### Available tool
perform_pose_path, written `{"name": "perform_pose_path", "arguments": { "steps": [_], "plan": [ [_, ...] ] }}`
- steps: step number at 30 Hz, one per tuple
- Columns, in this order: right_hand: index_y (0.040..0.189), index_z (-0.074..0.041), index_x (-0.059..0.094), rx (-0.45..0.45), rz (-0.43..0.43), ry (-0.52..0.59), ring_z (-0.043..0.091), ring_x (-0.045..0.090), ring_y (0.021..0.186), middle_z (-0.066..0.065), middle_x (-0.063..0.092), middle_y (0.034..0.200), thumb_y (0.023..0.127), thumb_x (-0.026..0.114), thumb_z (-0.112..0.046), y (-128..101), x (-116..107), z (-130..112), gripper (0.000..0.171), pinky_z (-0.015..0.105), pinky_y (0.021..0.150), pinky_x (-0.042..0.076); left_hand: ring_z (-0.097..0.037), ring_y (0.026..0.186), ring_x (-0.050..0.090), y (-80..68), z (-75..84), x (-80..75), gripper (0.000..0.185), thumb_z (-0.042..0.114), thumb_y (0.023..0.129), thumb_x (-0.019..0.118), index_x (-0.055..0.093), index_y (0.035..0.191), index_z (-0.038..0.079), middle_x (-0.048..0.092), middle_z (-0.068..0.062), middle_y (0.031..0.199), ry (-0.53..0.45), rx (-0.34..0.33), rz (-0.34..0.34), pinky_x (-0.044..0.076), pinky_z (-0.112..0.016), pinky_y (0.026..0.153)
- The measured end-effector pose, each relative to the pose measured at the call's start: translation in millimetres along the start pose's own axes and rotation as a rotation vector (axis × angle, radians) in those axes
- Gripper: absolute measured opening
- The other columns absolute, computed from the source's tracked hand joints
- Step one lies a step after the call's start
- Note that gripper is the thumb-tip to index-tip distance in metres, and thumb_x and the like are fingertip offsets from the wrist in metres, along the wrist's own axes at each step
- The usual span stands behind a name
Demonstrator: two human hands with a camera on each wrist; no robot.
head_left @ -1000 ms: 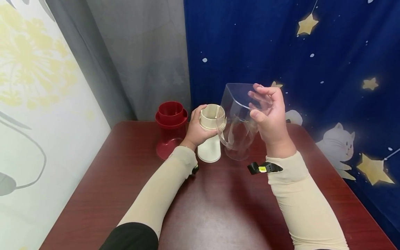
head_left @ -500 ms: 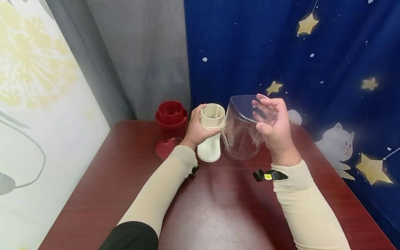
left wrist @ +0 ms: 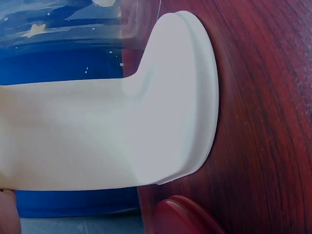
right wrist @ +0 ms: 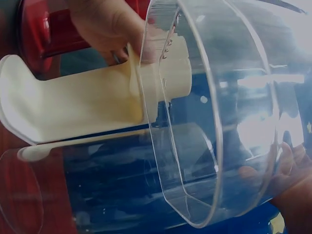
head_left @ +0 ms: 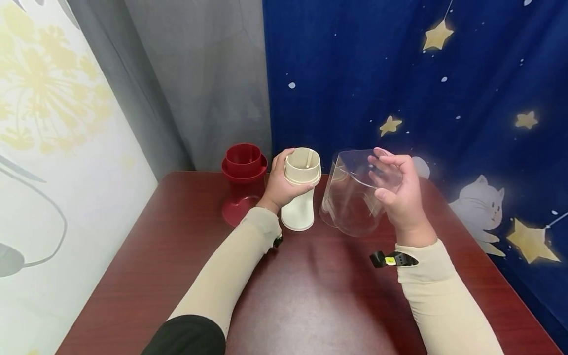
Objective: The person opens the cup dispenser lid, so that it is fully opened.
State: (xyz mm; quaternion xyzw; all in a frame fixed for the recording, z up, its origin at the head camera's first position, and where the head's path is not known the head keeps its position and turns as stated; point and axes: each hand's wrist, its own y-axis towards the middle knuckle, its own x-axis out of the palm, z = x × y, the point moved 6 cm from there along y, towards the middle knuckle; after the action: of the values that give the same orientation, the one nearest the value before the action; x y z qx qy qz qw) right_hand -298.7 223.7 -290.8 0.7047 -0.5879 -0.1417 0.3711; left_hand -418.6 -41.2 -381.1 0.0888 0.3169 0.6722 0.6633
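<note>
My left hand (head_left: 280,186) grips the neck of a cream boot-shaped plastic stand (head_left: 298,214), which stands upright on the table. Its round collar (head_left: 302,167) is open at the top. In the left wrist view the broad foot (left wrist: 170,102) of the stand meets the wood. My right hand (head_left: 405,195) holds a clear plastic container (head_left: 355,204) by its upper right end, fingers and thumb around it. The container is tilted, its far end low over the table, right of the stand. Behind it a second clear cylinder (right wrist: 122,180) stands beside the cream stand, partly overlapped by the container.
A similar red stand (head_left: 243,170) is upright just left of my left hand. Everything rests near the back edge of a dark red wooden table (head_left: 284,305). Behind hang a grey curtain (head_left: 213,88) and a blue one (head_left: 346,74) with stars.
My right hand has moved down and to the right with the clear container, away from the cream stand. More of the second clear cylinder's left side shows. My left hand stays on the stand.
</note>
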Motion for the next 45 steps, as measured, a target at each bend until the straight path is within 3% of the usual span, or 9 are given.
{"name": "perform_pose_path", "arguments": {
  "steps": [11, 17, 27, 34, 40, 45],
  "plan": [
    [0.122, -0.007, 0.062, 0.014, -0.002, -0.053, 0.024, 0.062, 0.131, 0.016, 0.06, 0.145, 0.074, 0.095, -0.012, -16.7, -15.6, 4.2, 0.059, 0.027, 0.11, 0.051, -0.024, 0.134, 0.051, 0.0, -1.0, 0.0, 0.108, 0.021, 0.065, 0.101, 0.04, 0.154, 0.026, 0.039, -0.005, 0.159, -0.013, 0.009, 0.003, 0.05, -0.041, 0.111],
    [0.125, -0.003, 0.061, 0.016, -0.002, -0.092, 0.023, 0.063, 0.132, 0.016, 0.059, 0.146, 0.076, 0.085, 0.002, -27.5, -26.6, 7.1, 0.055, 0.027, 0.11, 0.051, -0.025, 0.133, 0.052, -0.2, 0.0, 0.7, 0.108, 0.022, 0.065, 0.1, 0.04, 0.154, 0.027, 0.039, -0.006, 0.158, -0.025, 0.006, -0.001, 0.051, -0.043, 0.11],
    [0.125, -0.001, 0.061, 0.042, 0.063, -0.161, 0.018, 0.066, 0.127, 0.014, 0.06, 0.144, 0.072, 0.085, 0.005, -41.5, -49.8, 11.6, 0.059, 0.023, 0.106, 0.053, -0.025, 0.134, 0.051, -0.3, 0.1, 1.1, 0.107, 0.022, 0.066, 0.1, 0.04, 0.155, 0.027, 0.039, -0.005, 0.159, -0.016, 0.005, -0.003, 0.051, -0.042, 0.11],
    [0.127, 0.003, 0.06, 0.037, 0.045, -0.207, 0.016, 0.064, 0.128, 0.011, 0.059, 0.146, 0.071, 0.071, 0.018, -46.3, -61.8, 15.3, 0.059, 0.02, 0.107, 0.051, -0.024, 0.133, 0.052, -1.0, -0.9, 0.9, 0.109, 0.024, 0.065, 0.101, 0.04, 0.155, 0.029, 0.039, -0.005, 0.159, -0.014, -0.003, -0.002, 0.052, -0.042, 0.109],
    [0.125, 0.006, 0.06, 0.052, 0.103, -0.246, 0.014, 0.066, 0.125, 0.014, 0.057, 0.147, 0.069, 0.062, 0.024, -49.0, -74.4, 18.0, 0.06, 0.019, 0.106, 0.051, -0.024, 0.133, 0.052, -1.3, -2.5, 1.5, 0.109, 0.026, 0.065, 0.1, 0.039, 0.155, 0.03, 0.039, -0.004, 0.159, -0.009, -0.012, -0.01, 0.052, -0.042, 0.109],
    [0.125, 0.006, 0.06, 0.08, 0.163, -0.315, 0.012, 0.066, 0.124, 0.011, 0.059, 0.145, 0.07, 0.063, 0.022, -50.3, -89.0, 20.3, 0.057, 0.018, 0.104, 0.052, -0.024, 0.133, 0.052, -1.2, -1.9, 0.7, 0.108, 0.025, 0.066, 0.1, 0.039, 0.155, 0.03, 0.039, -0.004, 0.158, -0.006, -0.016, -0.01, 0.053, -0.041, 0.108]
  ]
}}
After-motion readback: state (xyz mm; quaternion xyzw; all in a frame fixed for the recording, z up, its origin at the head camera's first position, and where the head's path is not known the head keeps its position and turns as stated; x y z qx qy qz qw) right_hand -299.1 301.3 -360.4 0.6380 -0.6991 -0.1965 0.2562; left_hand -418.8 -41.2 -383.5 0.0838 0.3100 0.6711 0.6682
